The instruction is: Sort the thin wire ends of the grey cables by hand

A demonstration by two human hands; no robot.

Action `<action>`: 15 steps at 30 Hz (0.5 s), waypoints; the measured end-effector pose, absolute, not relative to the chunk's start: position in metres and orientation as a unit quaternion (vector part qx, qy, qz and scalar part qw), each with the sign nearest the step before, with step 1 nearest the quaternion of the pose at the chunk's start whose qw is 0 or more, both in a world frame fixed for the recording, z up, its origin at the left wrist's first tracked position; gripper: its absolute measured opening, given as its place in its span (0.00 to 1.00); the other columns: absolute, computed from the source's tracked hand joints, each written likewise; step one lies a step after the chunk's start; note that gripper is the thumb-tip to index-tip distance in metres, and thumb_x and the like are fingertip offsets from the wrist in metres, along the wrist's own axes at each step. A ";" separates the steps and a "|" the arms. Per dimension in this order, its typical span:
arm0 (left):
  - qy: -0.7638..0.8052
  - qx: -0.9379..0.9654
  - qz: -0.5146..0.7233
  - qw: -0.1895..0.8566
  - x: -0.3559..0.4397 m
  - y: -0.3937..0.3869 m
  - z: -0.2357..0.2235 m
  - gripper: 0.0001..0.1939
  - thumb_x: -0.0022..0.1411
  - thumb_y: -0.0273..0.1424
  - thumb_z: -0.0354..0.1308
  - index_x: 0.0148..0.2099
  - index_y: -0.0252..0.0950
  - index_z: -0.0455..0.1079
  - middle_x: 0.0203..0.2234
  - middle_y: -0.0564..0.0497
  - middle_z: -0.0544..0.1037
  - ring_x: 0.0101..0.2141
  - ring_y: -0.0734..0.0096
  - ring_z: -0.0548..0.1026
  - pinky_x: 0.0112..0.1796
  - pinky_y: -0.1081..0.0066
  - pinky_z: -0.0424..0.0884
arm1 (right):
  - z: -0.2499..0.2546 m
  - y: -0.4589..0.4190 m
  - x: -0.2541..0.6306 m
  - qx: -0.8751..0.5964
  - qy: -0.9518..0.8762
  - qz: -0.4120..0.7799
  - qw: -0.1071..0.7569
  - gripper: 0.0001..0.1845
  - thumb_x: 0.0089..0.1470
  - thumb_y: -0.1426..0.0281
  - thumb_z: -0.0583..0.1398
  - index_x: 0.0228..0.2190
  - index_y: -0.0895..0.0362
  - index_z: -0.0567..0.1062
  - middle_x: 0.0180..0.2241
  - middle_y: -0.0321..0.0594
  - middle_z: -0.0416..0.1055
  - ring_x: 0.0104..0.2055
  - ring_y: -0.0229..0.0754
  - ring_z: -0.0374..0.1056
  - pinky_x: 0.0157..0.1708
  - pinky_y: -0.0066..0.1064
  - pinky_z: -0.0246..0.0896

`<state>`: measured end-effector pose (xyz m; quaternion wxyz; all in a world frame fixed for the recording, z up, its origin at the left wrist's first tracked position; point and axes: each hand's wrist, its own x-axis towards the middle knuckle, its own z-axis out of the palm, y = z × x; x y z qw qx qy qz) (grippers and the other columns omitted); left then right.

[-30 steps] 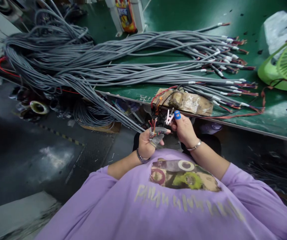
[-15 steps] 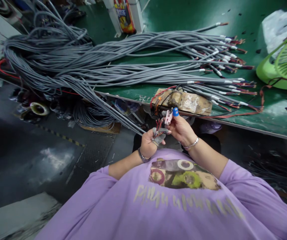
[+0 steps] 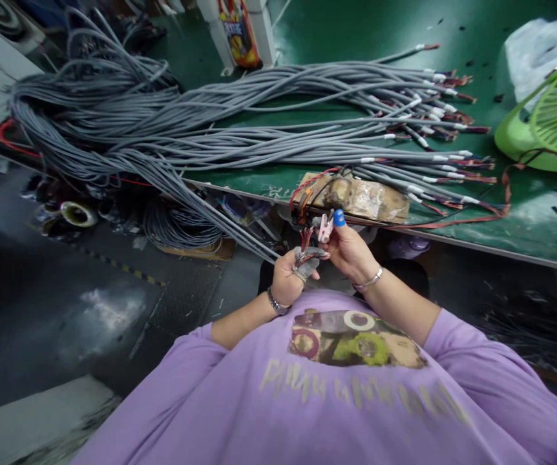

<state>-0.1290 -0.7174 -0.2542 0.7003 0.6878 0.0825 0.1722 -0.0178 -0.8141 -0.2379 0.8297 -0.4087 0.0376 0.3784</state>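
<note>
My left hand (image 3: 288, 274), with grey finger covers, is closed around the end of a grey cable (image 3: 240, 236) whose red and dark inner wires (image 3: 306, 237) stick up above the fist. My right hand (image 3: 351, 248), with a blue cap on the thumb, pinches a small pink-white clip (image 3: 325, 226) right beside those wire tips. Both hands hover just below the front edge of the green table (image 3: 501, 213), in front of a brown taped block (image 3: 363, 197) with red and black leads.
A large bundle of grey cables (image 3: 210, 129) lies across the table and hangs off its left side toward the floor. Their stripped ends (image 3: 443, 123) fan out at the right. A green fan (image 3: 550, 123) stands far right. Tape rolls (image 3: 79, 213) sit under the table.
Both hands have risen slightly toward the table edge and come closer together; the clip now sits next to the wire tips.
</note>
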 end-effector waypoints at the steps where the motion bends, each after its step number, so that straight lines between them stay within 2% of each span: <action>1: 0.084 0.688 0.172 0.700 -0.129 -0.717 -0.254 0.13 0.62 0.39 0.63 0.42 0.36 0.80 0.28 0.48 0.83 0.20 0.76 0.74 0.26 0.73 0.70 | -0.238 -0.814 -0.018 -0.408 0.036 0.380 0.829 0.31 0.40 0.42 0.68 0.22 0.58 0.69 0.18 0.30 0.60 0.19 0.30 0.54 0.16 0.26 0.46; 8: 0.084 0.681 0.167 0.708 -0.130 -0.716 -0.260 0.12 0.61 0.39 0.63 0.42 0.37 0.80 0.28 0.48 0.83 0.20 0.76 0.74 0.26 0.73 0.70 | -0.241 -0.814 -0.018 -0.402 0.031 0.390 0.828 0.31 0.42 0.41 0.66 0.25 0.57 0.71 0.20 0.32 0.65 0.19 0.31 0.55 0.16 0.26 0.47; 12: 0.093 0.670 0.163 0.719 -0.136 -0.716 -0.260 0.13 0.60 0.40 0.64 0.41 0.36 0.79 0.26 0.48 0.82 0.20 0.75 0.73 0.25 0.73 0.69 | -0.246 -0.817 -0.019 -0.379 0.046 0.413 0.826 0.33 0.44 0.37 0.61 0.27 0.56 0.71 0.22 0.35 0.69 0.21 0.34 0.58 0.18 0.26 0.53; 15: 0.114 0.647 0.150 0.739 -0.139 -0.713 -0.258 0.14 0.59 0.40 0.65 0.40 0.35 0.78 0.29 0.46 0.83 0.19 0.76 0.73 0.23 0.73 0.66 | -0.252 -0.821 -0.018 -0.373 0.059 0.418 0.826 0.33 0.45 0.36 0.60 0.26 0.55 0.70 0.23 0.35 0.70 0.22 0.34 0.60 0.20 0.26 0.56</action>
